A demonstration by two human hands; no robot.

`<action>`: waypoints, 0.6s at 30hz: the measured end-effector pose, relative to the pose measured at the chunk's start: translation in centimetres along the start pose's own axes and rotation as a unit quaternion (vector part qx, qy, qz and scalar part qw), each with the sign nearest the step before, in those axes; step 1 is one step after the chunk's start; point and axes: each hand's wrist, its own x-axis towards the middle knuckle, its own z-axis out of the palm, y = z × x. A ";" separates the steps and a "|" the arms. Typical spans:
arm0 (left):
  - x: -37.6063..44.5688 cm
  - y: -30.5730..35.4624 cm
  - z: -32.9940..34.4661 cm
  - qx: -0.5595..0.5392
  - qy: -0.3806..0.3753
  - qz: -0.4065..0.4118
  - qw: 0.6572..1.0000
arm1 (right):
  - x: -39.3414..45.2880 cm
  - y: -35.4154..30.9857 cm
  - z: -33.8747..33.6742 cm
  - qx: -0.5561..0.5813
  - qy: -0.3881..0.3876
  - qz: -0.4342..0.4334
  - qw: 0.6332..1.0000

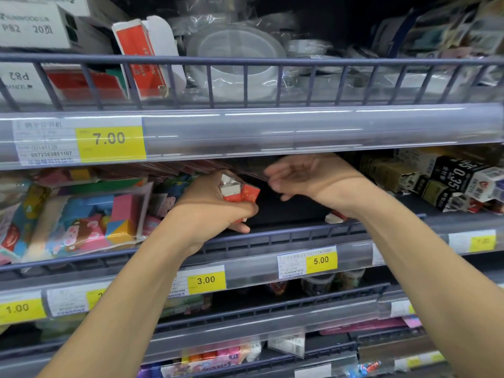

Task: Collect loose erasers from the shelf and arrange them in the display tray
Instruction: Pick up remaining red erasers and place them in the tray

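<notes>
My left hand (210,205) reaches into the middle shelf and grips a bunch of small red-and-white erasers (237,190). My right hand (308,178) hovers just to the right of them, palm turned up, fingers relaxed and holding nothing. One loose red-and-white eraser (335,216) lies on the dark shelf floor under my right wrist, behind the low rail. The display tray cannot be made out.
A clear box of colourful erasers (90,216) stands at the left of the same shelf, black-and-white cartons (452,181) at the right. A railed upper shelf (245,64) overhangs my hands. Price strips (207,279) run along the shelf edges below.
</notes>
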 end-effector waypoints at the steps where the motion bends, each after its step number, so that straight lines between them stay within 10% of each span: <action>1: 0.0 0.0 0.0 -0.007 0.000 -0.004 1.000 | 0.1 0.2 -1.1 -0.075 0.005 0.011 0.997; 6: -0.1 0.1 0.0 0.017 -0.005 0.004 1.000 | -0.5 0.2 -5.9 -0.376 -0.086 0.110 0.916; 18: -0.1 0.3 -0.1 0.009 0.002 0.001 1.000 | -1.1 -0.2 -6.9 -0.462 -0.217 0.145 0.848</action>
